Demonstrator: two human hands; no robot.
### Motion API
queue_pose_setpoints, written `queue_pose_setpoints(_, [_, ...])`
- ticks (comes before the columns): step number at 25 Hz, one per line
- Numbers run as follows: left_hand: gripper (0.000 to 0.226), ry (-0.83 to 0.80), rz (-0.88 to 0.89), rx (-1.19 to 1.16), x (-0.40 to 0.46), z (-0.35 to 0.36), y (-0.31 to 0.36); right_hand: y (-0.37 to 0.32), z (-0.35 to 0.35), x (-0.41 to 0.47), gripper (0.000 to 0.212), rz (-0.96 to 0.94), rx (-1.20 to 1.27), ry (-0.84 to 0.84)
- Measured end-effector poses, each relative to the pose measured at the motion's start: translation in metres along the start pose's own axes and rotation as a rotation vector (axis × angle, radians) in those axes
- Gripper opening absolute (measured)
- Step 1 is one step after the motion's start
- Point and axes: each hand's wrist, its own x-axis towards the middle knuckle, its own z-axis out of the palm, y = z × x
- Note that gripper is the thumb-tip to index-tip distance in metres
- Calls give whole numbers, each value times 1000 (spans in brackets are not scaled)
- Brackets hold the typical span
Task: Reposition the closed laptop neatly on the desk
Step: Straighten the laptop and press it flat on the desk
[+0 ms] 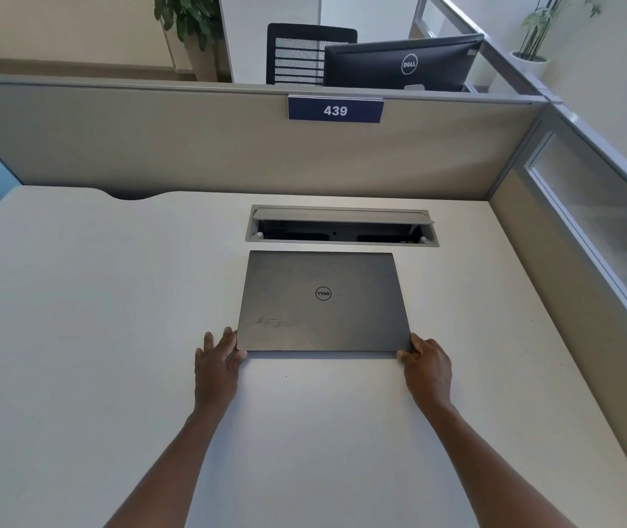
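Observation:
A closed dark grey laptop (323,302) lies flat on the white desk (94,318), lid up, its logo facing away from me. Its edges run roughly square to the desk. My left hand (217,362) holds the near left corner, thumb at the front edge and fingers spread along the left side. At the near right corner my right hand (426,365) grips with curled fingers. Both forearms reach in from the bottom of the view.
Just behind the laptop is a cable hatch (342,226) with its flap open. A beige partition (190,142) with a blue "439" sign (335,110) bounds the back; another partition with glass (589,230) bounds the right. A monitor (403,64) and chair stand beyond.

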Motion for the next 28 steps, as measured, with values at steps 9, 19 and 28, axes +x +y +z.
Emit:
queue_pose_setpoints(9, [47, 27, -27, -4, -2, 1, 2, 0, 3, -3, 29, -12, -14, 46])
queue_pose_setpoints(19, [60, 58, 39, 100, -5, 6, 13, 4, 1, -9, 16, -73, -46, 78])
queue_pose_setpoints(28, [61, -157, 419, 443, 23, 63, 76, -73, 58, 6, 69, -437, -228, -239])
